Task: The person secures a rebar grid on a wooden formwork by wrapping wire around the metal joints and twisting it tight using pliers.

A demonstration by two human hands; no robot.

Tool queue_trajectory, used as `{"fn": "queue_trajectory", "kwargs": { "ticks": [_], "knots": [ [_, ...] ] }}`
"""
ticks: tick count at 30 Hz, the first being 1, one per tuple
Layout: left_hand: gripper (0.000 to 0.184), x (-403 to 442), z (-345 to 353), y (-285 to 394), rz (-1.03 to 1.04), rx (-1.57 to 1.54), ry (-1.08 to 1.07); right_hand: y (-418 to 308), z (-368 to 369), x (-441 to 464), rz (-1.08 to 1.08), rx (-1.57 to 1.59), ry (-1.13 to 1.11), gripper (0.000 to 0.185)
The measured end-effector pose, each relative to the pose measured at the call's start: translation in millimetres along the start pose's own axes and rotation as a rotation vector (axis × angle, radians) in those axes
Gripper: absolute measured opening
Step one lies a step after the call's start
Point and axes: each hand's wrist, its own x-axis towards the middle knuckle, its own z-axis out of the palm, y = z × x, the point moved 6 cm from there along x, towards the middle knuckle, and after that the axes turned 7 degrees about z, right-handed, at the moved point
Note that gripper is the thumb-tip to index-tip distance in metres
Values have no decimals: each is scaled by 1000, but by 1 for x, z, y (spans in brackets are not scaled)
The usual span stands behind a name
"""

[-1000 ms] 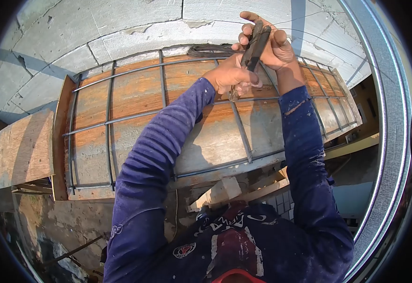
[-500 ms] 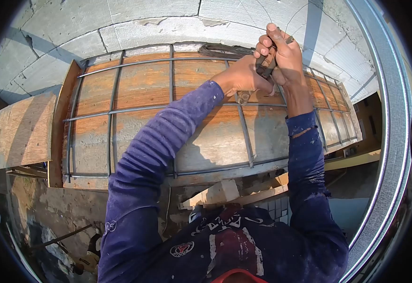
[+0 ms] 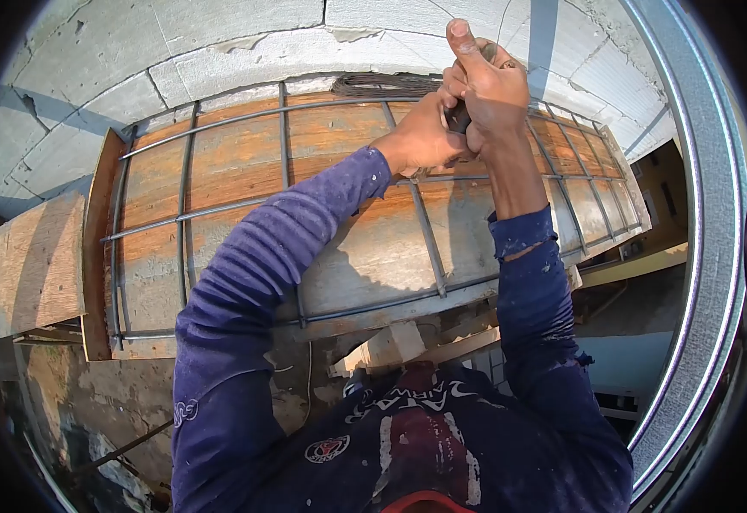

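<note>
My left hand (image 3: 429, 137) is closed around the lower part of dark metal pincers (image 3: 457, 118), above the rebar grid (image 3: 420, 227). Pressed against it, my right hand (image 3: 495, 96) has its fingers curled round the same pincers, with the thumb sticking up. Most of the tool is hidden by the fingers. Thin wire (image 3: 503, 21) rises from the right hand toward the block wall. Under the left hand, a rebar crossing is partly covered.
The grid lies over a wooden formwork panel (image 3: 373, 265) with raised side boards. A bundle of dark wire (image 3: 382, 84) rests along the white block wall (image 3: 245, 64). A galvanized metal channel (image 3: 715, 214) curves down the right side. Timber offcuts (image 3: 399, 342) sit below the panel edge.
Both hands have shifted slightly up and left in the view. The right hand has turned, its thumb now pointing up, and the pincers are more covered. The whole scene has tilted a little.
</note>
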Motion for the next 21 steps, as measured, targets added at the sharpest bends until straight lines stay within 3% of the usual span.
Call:
{"fn": "queue_trajectory", "kwargs": {
  "ticks": [6, 8, 9, 10, 12, 13, 14, 16, 17, 18, 20, 21],
  "knots": [
    [39, 11, -10, -3, -61, 11, -58, 1, 3, 24, 60, -91, 107, 49],
    [33, 14, -17, -25, -181, -323, -156, 8, 10, 39, 92, -335, 156, 54],
    [20, 19, -22, -35, -184, -285, -144, 13, 8, 44, 238, -428, 200, 50],
    [20, 16, -6, -31, -184, -286, -166, 17, 0, 49, 234, -429, 222, 50],
    [8, 4, -7, -22, -210, -120, 315, 34, -17, 63, 271, -372, 393, 48],
    [13, 4, -3, -16, -135, 74, 337, 36, -19, 59, 295, -246, 479, 38],
    [13, 5, -3, -15, -140, 72, 335, 36, -20, 56, 300, -247, 483, 38],
    [13, 7, -7, -17, -350, 112, 181, 34, -20, 52, 336, -249, 376, 36],
    [14, 11, -6, -27, -307, -255, -38, 35, -26, 57, 291, -244, 280, 30],
    [14, 10, -13, -44, -313, -254, -39, 39, -39, 55, 297, -240, 282, 30],
    [20, 13, -1, -39, -281, -625, -291, 27, -25, 47, 219, 66, -125, 25],
    [22, 15, 3, -41, -303, -628, -418, 25, -25, 44, 254, 165, -163, 24]
  ]
}}
